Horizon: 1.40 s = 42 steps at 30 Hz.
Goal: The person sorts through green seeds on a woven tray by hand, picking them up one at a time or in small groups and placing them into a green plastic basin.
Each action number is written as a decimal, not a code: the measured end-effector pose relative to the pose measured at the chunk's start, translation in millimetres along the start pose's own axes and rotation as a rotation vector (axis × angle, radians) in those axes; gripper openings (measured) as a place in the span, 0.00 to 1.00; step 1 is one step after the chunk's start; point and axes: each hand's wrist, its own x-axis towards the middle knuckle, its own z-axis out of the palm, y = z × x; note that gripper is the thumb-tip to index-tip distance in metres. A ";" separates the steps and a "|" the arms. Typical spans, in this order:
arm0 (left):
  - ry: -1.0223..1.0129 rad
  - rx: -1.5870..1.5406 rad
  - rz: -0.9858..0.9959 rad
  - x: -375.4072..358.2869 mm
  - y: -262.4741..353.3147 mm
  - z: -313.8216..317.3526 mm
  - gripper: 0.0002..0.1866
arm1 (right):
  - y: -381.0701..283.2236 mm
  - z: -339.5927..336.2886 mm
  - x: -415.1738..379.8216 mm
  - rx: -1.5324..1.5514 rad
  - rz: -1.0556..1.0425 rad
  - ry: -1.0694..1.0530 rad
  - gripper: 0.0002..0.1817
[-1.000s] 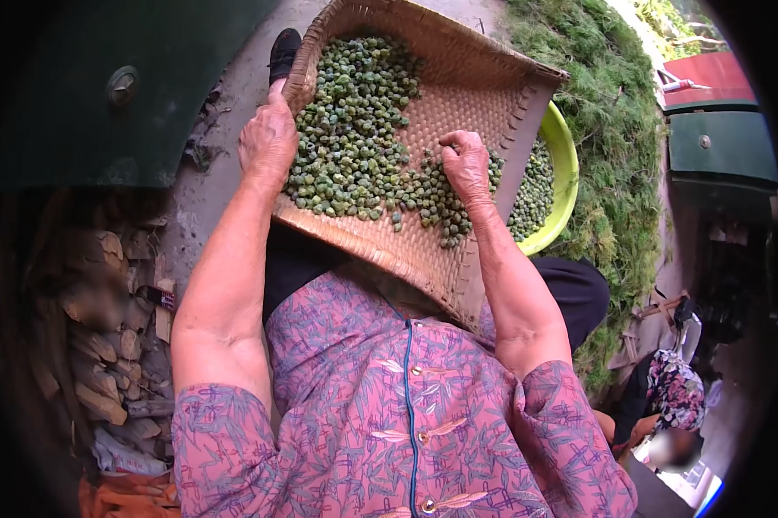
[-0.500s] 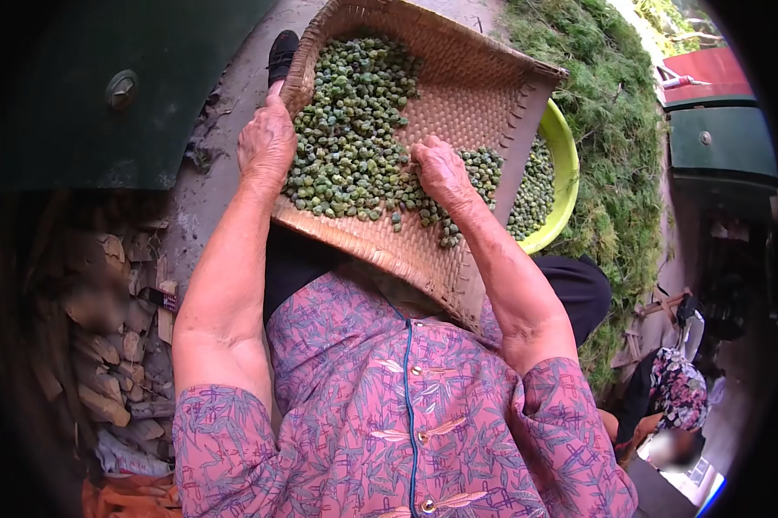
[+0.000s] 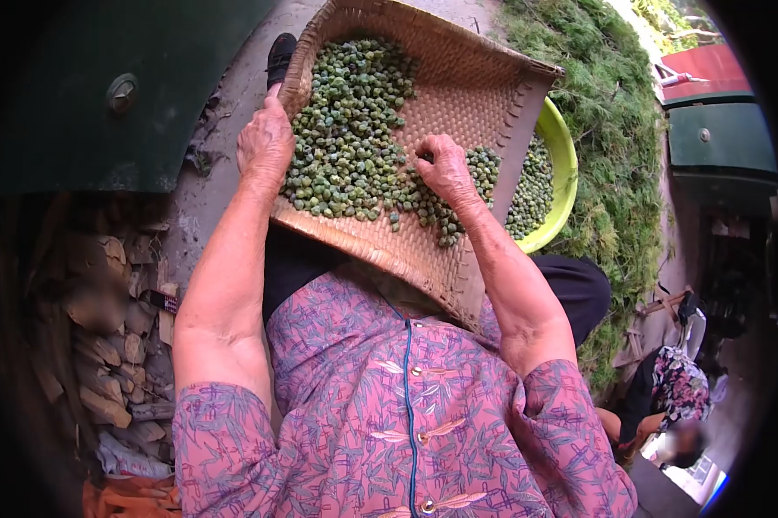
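Note:
A woven winnowing basket (image 3: 453, 108) lies tilted across my lap, its flat open edge toward the right. Small round green fruits (image 3: 346, 129) are heaped along its left side, and a band of them runs right toward the open edge. My left hand (image 3: 266, 138) is closed round the basket's left rim. Over the fruits near the middle, my right hand (image 3: 445, 166) has its thumb and fingers curled together in a pinch. Something small and dark shows at the fingertips, too small to name. A yellow-green basin (image 3: 564, 164) holding more green fruits stands beyond the open edge, partly hidden under the basket.
Cut green foliage (image 3: 613, 129) is piled on the ground at right. Split firewood (image 3: 113, 345) is stacked at lower left, beneath a dark green panel (image 3: 78, 95). Another person in a floral top (image 3: 678, 384) is at lower right.
My right hand has lifted slightly from the fruits, and its curled thumb and fingers now show more plainly. My left hand keeps its hold on the rim.

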 end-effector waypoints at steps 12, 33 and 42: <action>-0.002 -0.004 0.014 0.9 -0.4 -0.5 0.09 | -22.3 34.3 4.1 -0.217 -0.052 0.061 0.08; -0.061 0.082 0.010 -0.6 4.8 -7.3 0.10 | 97.2 -112.3 -58.7 -0.404 0.137 0.553 0.13; -0.048 0.097 0.007 -1.8 5.7 -7.5 0.11 | 17.1 -31.3 -11.0 -0.196 -0.054 0.150 0.11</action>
